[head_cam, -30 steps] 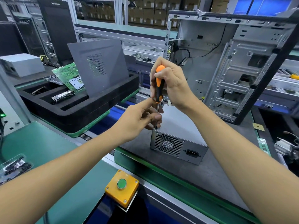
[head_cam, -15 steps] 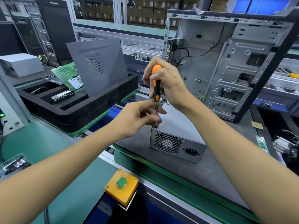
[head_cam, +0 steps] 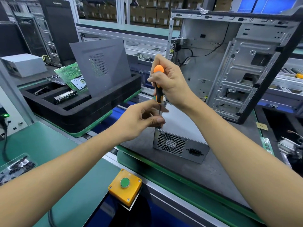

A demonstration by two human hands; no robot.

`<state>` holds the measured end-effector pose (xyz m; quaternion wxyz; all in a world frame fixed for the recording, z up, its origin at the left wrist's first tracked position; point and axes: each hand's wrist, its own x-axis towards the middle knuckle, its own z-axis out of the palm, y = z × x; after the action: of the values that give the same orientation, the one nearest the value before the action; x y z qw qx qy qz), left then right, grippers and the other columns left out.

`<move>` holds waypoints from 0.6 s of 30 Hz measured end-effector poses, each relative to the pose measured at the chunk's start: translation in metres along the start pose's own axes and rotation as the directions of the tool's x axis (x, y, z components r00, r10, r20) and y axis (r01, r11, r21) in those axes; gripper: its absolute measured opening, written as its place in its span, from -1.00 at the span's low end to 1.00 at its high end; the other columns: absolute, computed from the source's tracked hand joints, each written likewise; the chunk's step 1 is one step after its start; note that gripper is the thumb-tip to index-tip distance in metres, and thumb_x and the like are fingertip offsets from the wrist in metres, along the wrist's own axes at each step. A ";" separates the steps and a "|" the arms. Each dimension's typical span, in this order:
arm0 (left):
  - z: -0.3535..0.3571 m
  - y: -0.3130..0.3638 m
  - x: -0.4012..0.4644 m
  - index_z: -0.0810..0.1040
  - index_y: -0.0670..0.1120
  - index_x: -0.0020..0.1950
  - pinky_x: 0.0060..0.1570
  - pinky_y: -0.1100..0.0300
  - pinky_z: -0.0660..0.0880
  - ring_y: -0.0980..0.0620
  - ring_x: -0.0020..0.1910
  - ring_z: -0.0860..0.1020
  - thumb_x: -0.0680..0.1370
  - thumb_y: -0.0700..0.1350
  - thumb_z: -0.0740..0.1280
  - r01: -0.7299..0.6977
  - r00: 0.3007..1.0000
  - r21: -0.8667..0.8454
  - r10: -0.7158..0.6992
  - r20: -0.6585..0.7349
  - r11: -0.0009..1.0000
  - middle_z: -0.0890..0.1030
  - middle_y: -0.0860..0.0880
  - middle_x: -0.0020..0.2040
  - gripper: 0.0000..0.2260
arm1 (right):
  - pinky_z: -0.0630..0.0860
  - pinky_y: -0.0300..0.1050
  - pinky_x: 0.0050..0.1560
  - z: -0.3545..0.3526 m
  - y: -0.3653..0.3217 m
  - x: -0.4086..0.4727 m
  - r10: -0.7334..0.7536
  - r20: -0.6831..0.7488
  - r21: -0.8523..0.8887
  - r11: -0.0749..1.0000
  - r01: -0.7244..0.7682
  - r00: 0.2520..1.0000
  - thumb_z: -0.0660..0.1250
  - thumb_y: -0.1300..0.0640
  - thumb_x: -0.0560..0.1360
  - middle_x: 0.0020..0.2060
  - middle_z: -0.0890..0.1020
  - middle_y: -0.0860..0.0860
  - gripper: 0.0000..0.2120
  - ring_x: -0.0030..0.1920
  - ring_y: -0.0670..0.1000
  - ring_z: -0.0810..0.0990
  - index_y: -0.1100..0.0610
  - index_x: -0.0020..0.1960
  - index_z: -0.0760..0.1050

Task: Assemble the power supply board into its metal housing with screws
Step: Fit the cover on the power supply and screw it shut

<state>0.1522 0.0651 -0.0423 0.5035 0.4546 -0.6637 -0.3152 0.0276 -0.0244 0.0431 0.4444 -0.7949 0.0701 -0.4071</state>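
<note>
A grey metal power supply housing [head_cam: 180, 128] with a fan grille and a power socket on its front stands on the dark pallet [head_cam: 188, 174]. My right hand [head_cam: 170, 84] grips the orange-and-black screwdriver [head_cam: 158, 84] upright, its tip on the housing's top near-left corner. My left hand [head_cam: 141, 120] pinches the screwdriver's thin shaft just above the tip with thumb and fingers. The screw itself is hidden under my fingers.
An open computer chassis [head_cam: 237, 66] stands behind the housing. A black foam tray [head_cam: 78, 108] with a green circuit board [head_cam: 72, 76] and a grey side panel [head_cam: 101, 66] sits to the left. A yellow button box [head_cam: 125, 187] and a bag of screws [head_cam: 14, 167] lie near me.
The screwdriver handle has shifted slightly left and my right hand has turned around it. My left hand keeps steadying the shaft at the same corner.
</note>
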 end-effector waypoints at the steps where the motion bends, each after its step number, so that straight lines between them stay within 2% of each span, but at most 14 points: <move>1: 0.000 -0.001 0.000 0.64 0.09 0.21 0.03 0.18 0.62 -0.07 -0.06 0.72 0.62 -0.19 0.41 0.004 1.000 0.011 -0.004 0.001 1.000 0.71 -0.12 -0.08 -0.77 | 0.39 0.14 -0.42 0.002 0.000 -0.001 -0.001 0.016 0.036 0.999 0.001 1.000 0.20 0.30 0.48 -0.30 0.45 0.16 -0.97 -0.40 0.21 0.37 0.25 -0.08 0.40; 5: 0.000 -0.003 0.003 0.62 -0.01 0.27 0.03 0.21 0.62 -0.04 -0.06 0.72 0.65 -0.22 0.37 0.026 1.000 0.050 -0.027 0.006 0.998 0.71 -0.03 -0.11 -0.77 | 0.53 -0.02 -0.23 -0.003 0.004 -0.005 0.026 0.059 0.237 0.971 -0.039 0.998 0.03 0.21 0.48 -0.21 0.63 0.19 -0.65 -0.36 0.18 0.55 0.31 0.09 0.51; 8: 0.001 -0.002 0.002 0.60 -0.01 0.33 0.05 0.23 0.62 -0.05 -0.04 0.73 0.66 -0.24 0.36 0.024 0.999 0.054 -0.025 0.020 0.998 0.72 -0.04 -0.10 -0.73 | 0.59 -0.01 -0.10 -0.009 0.004 -0.007 0.050 0.044 0.262 0.963 -0.060 0.998 0.06 0.25 0.49 -0.17 0.68 0.19 -0.70 -0.25 0.20 0.65 0.30 0.03 0.53; 10: 0.001 -0.001 0.001 0.62 0.04 0.33 0.06 0.18 0.63 -0.06 -0.02 0.73 0.66 -0.25 0.35 0.022 0.999 0.017 -0.023 0.031 1.000 0.73 -0.09 -0.07 -0.70 | 0.60 -0.07 -0.20 -0.008 0.002 -0.007 0.043 0.016 0.222 0.974 -0.046 0.999 0.15 0.28 0.48 -0.22 0.69 0.14 -0.81 -0.30 0.15 0.66 0.27 -0.04 0.53; 12: -0.002 0.000 -0.001 0.64 0.16 0.27 0.08 0.02 0.67 -0.09 0.02 0.73 0.64 -0.21 0.37 0.029 0.999 -0.006 -0.029 0.042 1.000 0.73 -0.09 -0.06 -0.69 | 0.56 -0.12 -0.34 -0.005 0.000 -0.006 0.018 -0.018 0.183 0.983 -0.014 1.000 0.26 0.33 0.47 -0.28 0.63 0.10 -0.94 -0.37 0.08 0.60 0.24 -0.10 0.50; 14: -0.005 -0.001 -0.002 0.64 0.22 0.18 0.14 -0.16 0.64 -0.12 0.06 0.72 0.61 -0.16 0.42 0.037 0.999 -0.017 -0.036 0.039 0.999 0.74 -0.06 -0.08 -0.72 | 0.53 -0.15 -0.42 -0.001 0.000 -0.006 -0.004 -0.059 0.145 0.989 0.013 0.998 0.32 0.34 0.47 -0.33 0.52 0.07 -0.92 -0.39 0.00 0.52 0.22 -0.12 0.43; 16: -0.005 -0.002 -0.003 0.64 0.20 0.15 0.17 -0.16 0.63 -0.11 0.04 0.72 0.57 -0.14 0.47 0.024 0.999 0.024 -0.025 0.030 0.999 0.74 -0.04 -0.08 -0.74 | 0.47 -0.21 -0.45 0.003 0.002 -0.006 -0.012 -0.077 0.099 0.995 0.020 0.997 0.30 0.31 0.49 -0.38 0.44 0.04 -0.88 -0.45 0.00 0.44 0.18 -0.13 0.37; 18: -0.003 -0.001 -0.003 0.65 0.19 0.16 0.17 -0.10 0.63 -0.05 0.02 0.71 0.53 -0.13 0.54 0.009 1.000 0.097 -0.012 0.027 0.995 0.74 -0.01 -0.04 -0.71 | 0.41 -0.24 -0.44 0.006 0.003 -0.006 -0.017 -0.070 0.066 0.998 0.022 0.997 0.26 0.30 0.52 -0.39 0.40 0.10 -0.89 -0.48 0.02 0.39 0.15 -0.12 0.37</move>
<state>0.1562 0.0676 -0.0438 0.4698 0.4776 -0.6827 -0.2918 0.0283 -0.0194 0.0362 0.4639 -0.7657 0.0640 -0.4409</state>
